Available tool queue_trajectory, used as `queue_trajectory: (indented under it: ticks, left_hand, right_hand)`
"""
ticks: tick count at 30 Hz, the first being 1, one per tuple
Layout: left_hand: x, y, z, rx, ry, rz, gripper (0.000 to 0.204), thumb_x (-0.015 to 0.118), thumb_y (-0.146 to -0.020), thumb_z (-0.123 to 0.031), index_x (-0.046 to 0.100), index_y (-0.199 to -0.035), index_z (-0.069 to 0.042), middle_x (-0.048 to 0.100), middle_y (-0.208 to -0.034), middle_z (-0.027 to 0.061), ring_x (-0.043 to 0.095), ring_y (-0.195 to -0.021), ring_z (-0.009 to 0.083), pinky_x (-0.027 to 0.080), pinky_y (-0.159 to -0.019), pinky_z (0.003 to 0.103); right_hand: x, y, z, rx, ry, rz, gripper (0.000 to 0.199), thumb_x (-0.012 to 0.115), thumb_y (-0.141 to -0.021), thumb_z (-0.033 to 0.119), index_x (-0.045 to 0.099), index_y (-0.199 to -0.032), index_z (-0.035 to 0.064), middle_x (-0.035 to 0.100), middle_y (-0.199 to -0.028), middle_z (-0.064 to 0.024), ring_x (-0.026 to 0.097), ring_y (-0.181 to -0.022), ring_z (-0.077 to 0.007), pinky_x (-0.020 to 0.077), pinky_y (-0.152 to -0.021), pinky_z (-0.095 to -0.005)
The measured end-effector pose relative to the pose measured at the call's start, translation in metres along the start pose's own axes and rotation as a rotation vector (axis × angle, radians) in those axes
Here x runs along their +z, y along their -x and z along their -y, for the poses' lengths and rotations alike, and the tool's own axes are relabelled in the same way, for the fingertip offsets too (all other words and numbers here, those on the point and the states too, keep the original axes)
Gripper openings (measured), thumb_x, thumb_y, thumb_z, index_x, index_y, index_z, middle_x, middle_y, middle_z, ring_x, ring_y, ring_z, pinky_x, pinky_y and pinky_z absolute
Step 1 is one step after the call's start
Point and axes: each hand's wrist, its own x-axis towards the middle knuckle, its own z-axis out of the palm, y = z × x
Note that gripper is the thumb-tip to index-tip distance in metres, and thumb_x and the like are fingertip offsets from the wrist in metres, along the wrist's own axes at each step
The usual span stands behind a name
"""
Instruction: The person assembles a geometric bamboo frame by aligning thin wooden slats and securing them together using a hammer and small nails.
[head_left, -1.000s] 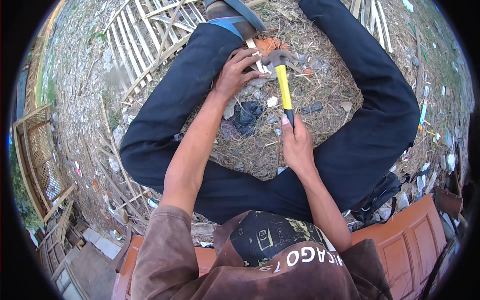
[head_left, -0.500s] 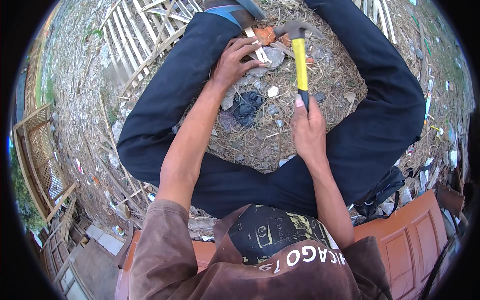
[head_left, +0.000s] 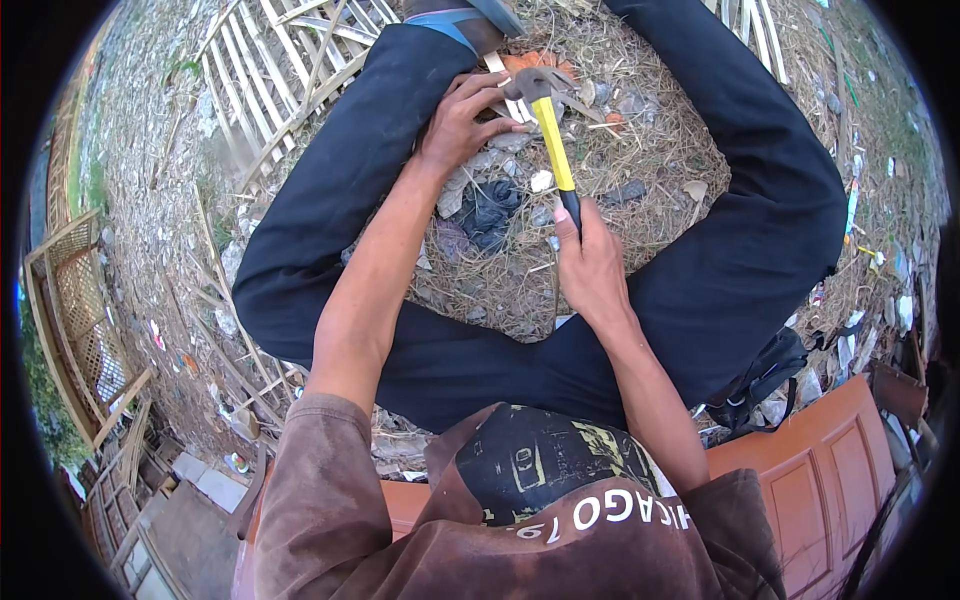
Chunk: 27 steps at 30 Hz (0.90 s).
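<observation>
The right hand [head_left: 590, 265] is wrapped tight around the black end of a hammer [head_left: 553, 145]. The hammer has a yellow handle and a grey metal head. Its handle points up and away from the right hand, and its head sits just beside the fingertips of the left hand [head_left: 462, 120].

The left hand is bent over, with its fingers curled down onto a thin pale stick of wood [head_left: 510, 100] — it looks like it is pinching or pressing the stick, but the fingers hide just how. The hammer head is right at that stick, touching it or very close; I cannot tell which.

Both hands are over a patch of dry straw on the ground [head_left: 640, 150]. The person sits with legs in dark trousers [head_left: 330, 190] bent out wide, so the legs make a ring around the hands. Between the two hands, a bit nearer the left one, lies a dark crumpled rag [head_left: 490, 210] with small grey stones near it.

Past the left hand, up and to the side, lies a pale frame of wooden slats [head_left: 260, 70]. Behind the right arm, close to the body, is an orange-brown wooden door panel [head_left: 820, 470] — and a dark bag [head_left: 765, 375] lies just beside it.
</observation>
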Motion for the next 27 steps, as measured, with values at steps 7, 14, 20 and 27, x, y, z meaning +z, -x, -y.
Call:
queue_trajectory:
  ticks: [7,14,20,27]
  left_hand:
    - [0.003,-0.001,0.001,0.022,0.002,-0.03,0.046,0.087,-0.067,-0.022,0.074,-0.108,-0.005,0.067,-0.12,0.0085,0.06,-0.113,0.0267,0.05,-0.095,0.037]
    - [0.002,-0.009,0.003,0.02,0.022,-0.02,0.044,0.087,-0.068,-0.018,0.073,-0.108,-0.005,0.066,-0.125,0.0083,0.059,-0.117,0.0268,0.049,-0.098,0.038]
    - [0.0,-0.004,0.002,-0.004,0.047,0.001,0.047,0.087,-0.069,-0.02,0.073,-0.112,-0.005,0.066,-0.125,0.0092,0.059,-0.119,0.0267,0.047,-0.101,0.038]
    - [-0.007,-0.002,0.003,-0.001,0.079,0.105,0.062,0.088,-0.068,-0.022,0.067,-0.124,-0.005,0.058,-0.138,0.0097,0.053,-0.127,0.0281,0.043,-0.108,0.039]
  right_hand:
    - [0.0,0.003,0.0,0.004,-0.044,-0.035,0.028,0.049,-0.104,0.03,0.05,-0.099,0.0018,0.057,-0.064,-0.0198,0.06,-0.06,-0.04,0.0419,-0.056,-0.0483]
    - [-0.014,-0.008,0.007,0.109,-0.103,-0.04,0.029,0.047,-0.104,0.03,0.049,-0.097,0.0018,0.059,-0.068,-0.0223,0.061,-0.065,-0.0429,0.0415,-0.059,-0.0509]
    - [-0.014,-0.002,0.009,-0.005,-0.005,-0.04,0.028,0.049,-0.104,0.028,0.049,-0.096,0.001,0.058,-0.065,-0.0217,0.06,-0.061,-0.042,0.0413,-0.057,-0.0497]
    - [-0.002,-0.005,-0.001,0.021,0.038,-0.04,0.028,0.049,-0.104,0.03,0.05,-0.097,0.0023,0.056,-0.062,-0.0172,0.059,-0.056,-0.0367,0.0415,-0.055,-0.0467]
